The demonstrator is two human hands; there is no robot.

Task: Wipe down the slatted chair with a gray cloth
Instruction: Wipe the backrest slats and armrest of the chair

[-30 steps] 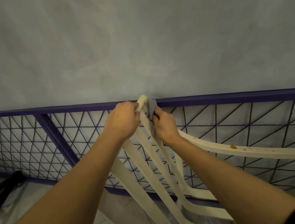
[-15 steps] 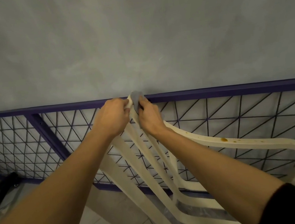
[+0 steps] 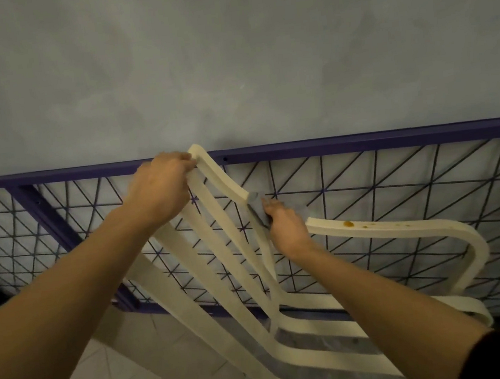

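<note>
Two hands hold a cream plastic slatted chair [image 3: 268,268] leaning by purple mesh fencing [image 3: 397,178]. The left hand [image 3: 161,190] has its grip wrapped round the top corner. The right hand [image 3: 287,225] pinches a small gray cloth [image 3: 254,201] on the rail. The chair is likely light and stiff, so brace it at the top.

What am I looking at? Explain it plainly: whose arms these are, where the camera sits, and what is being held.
There is no machine here. These are a person's two bare arms, filmed by one wide-angle camera worn on the head, looking forward and down. The left hand grips the top of a cream slatted chair. The right hand holds a gray cloth against the edge of the chair's back. The armrest carries a few brownish spots. Behind the chair stands a purple railing with wire mesh, then a gray wall. Pale floor tiles show below.
</note>
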